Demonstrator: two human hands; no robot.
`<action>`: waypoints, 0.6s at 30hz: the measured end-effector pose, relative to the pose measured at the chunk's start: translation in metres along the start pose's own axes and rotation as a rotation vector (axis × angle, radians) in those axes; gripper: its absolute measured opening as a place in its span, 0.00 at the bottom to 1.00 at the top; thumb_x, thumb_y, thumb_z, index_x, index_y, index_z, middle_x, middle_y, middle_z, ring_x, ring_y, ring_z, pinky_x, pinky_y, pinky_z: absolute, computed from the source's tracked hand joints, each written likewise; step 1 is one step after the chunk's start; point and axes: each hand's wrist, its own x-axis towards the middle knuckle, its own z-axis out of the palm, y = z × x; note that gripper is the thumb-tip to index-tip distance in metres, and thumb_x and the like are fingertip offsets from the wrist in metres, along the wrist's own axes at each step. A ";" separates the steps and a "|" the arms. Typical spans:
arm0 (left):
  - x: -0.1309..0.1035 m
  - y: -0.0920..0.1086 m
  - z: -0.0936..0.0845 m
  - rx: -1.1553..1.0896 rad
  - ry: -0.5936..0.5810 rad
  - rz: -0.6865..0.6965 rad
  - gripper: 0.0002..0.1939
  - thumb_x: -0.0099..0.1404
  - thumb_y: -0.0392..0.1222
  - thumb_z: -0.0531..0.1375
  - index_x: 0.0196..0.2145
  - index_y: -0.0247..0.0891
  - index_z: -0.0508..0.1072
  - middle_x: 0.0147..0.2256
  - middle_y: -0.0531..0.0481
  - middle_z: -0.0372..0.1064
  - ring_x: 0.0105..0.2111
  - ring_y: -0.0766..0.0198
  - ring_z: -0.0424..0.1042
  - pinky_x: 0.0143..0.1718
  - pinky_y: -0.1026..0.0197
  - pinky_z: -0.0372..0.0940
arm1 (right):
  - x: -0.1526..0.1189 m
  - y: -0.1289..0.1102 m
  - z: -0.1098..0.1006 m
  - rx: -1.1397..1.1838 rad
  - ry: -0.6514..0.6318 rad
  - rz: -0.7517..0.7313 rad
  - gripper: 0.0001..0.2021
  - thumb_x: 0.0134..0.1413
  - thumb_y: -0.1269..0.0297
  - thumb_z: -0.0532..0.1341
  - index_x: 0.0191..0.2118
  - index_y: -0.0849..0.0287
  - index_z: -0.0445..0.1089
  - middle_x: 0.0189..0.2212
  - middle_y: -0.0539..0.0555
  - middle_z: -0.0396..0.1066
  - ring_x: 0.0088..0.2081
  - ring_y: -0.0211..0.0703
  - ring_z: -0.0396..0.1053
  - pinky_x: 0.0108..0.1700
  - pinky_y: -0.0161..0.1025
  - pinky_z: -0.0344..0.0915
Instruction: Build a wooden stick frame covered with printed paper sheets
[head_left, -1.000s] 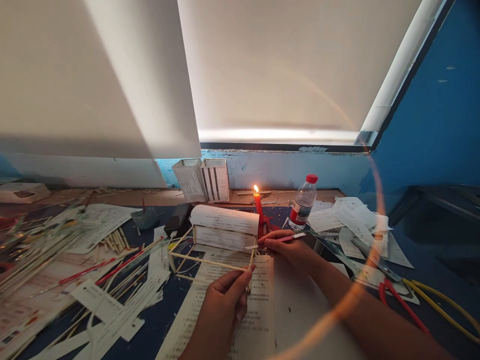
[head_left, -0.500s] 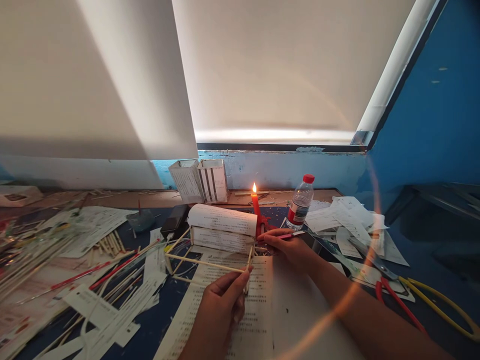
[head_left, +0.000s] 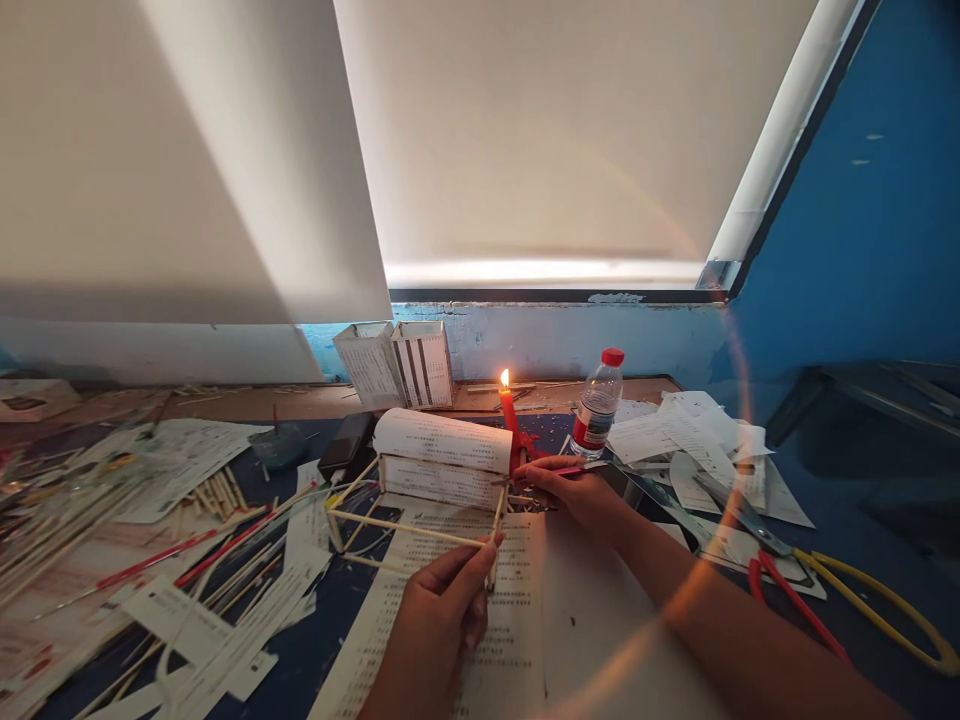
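Observation:
A frame of thin pale sticks (head_left: 409, 525), with printed paper (head_left: 442, 480) on its far side, stands over printed sheets (head_left: 487, 650). My left hand (head_left: 446, 600) pinches the frame's near right corner. My right hand (head_left: 577, 495) is closed round a slim pink-red tool (head_left: 566, 471), whose tip is by the frame's upper right end. Just behind that tip a lit red candle (head_left: 508, 408) stands upright. A curled printed sheet (head_left: 450, 438) rises above the frame's far side.
A red-capped bottle (head_left: 598, 405) stands behind my right hand. Scissors with yellow handles (head_left: 885, 610) and red handles (head_left: 802, 600) lie right. Paper strips (head_left: 180, 610) and loose sticks (head_left: 225, 560) cover the left. Two paper-covered boxes (head_left: 424, 365) stand at the back.
The whole view has shifted slightly, with most things a little further left. Both hands keep their hold and have hardly moved relative to the frame.

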 end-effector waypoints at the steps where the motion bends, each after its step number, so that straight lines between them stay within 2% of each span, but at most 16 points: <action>1: 0.000 0.001 0.000 0.002 -0.002 -0.003 0.22 0.45 0.56 0.75 0.26 0.34 0.79 0.14 0.62 0.55 0.12 0.79 0.48 0.13 0.71 0.41 | 0.000 0.000 0.000 -0.021 -0.033 0.000 0.14 0.53 0.53 0.70 0.39 0.59 0.82 0.36 0.57 0.80 0.34 0.40 0.72 0.35 0.36 0.67; 3: 0.000 0.001 0.000 0.003 0.002 -0.006 0.22 0.45 0.56 0.75 0.26 0.34 0.79 0.14 0.62 0.55 0.12 0.79 0.48 0.13 0.71 0.41 | -0.001 -0.001 0.000 -0.051 -0.051 0.001 0.15 0.53 0.52 0.70 0.39 0.60 0.82 0.36 0.57 0.80 0.32 0.39 0.71 0.33 0.36 0.67; 6: 0.000 0.001 -0.001 0.004 0.013 -0.005 0.22 0.45 0.56 0.75 0.28 0.34 0.80 0.14 0.61 0.56 0.12 0.79 0.49 0.13 0.71 0.41 | -0.001 -0.002 -0.001 -0.028 0.030 0.002 0.16 0.51 0.52 0.71 0.40 0.59 0.82 0.38 0.57 0.80 0.36 0.43 0.74 0.36 0.38 0.69; 10: 0.001 0.000 -0.001 0.007 0.018 -0.005 0.23 0.45 0.56 0.75 0.30 0.34 0.81 0.13 0.61 0.57 0.12 0.78 0.49 0.13 0.71 0.41 | -0.001 -0.002 -0.001 -0.038 -0.021 0.009 0.16 0.51 0.52 0.71 0.40 0.59 0.82 0.39 0.59 0.80 0.40 0.47 0.76 0.39 0.40 0.71; 13: 0.000 0.000 -0.001 0.008 0.020 0.000 0.23 0.45 0.55 0.75 0.31 0.34 0.81 0.13 0.61 0.57 0.12 0.79 0.49 0.13 0.71 0.41 | -0.001 -0.001 -0.001 -0.020 0.038 0.015 0.18 0.49 0.51 0.72 0.41 0.59 0.82 0.40 0.59 0.80 0.42 0.48 0.76 0.42 0.41 0.72; 16: -0.001 0.001 0.000 0.002 0.018 0.000 0.23 0.45 0.55 0.75 0.30 0.34 0.81 0.13 0.61 0.56 0.12 0.79 0.49 0.13 0.71 0.41 | 0.000 -0.001 -0.002 -0.040 -0.024 0.023 0.18 0.51 0.51 0.71 0.41 0.60 0.82 0.39 0.59 0.80 0.41 0.47 0.76 0.41 0.40 0.72; 18: -0.001 0.001 0.001 0.000 0.020 0.002 0.22 0.44 0.55 0.75 0.29 0.34 0.81 0.13 0.61 0.56 0.12 0.78 0.49 0.13 0.71 0.41 | 0.000 0.000 -0.002 -0.038 -0.013 0.028 0.17 0.51 0.51 0.71 0.41 0.59 0.82 0.39 0.58 0.80 0.40 0.46 0.76 0.40 0.40 0.71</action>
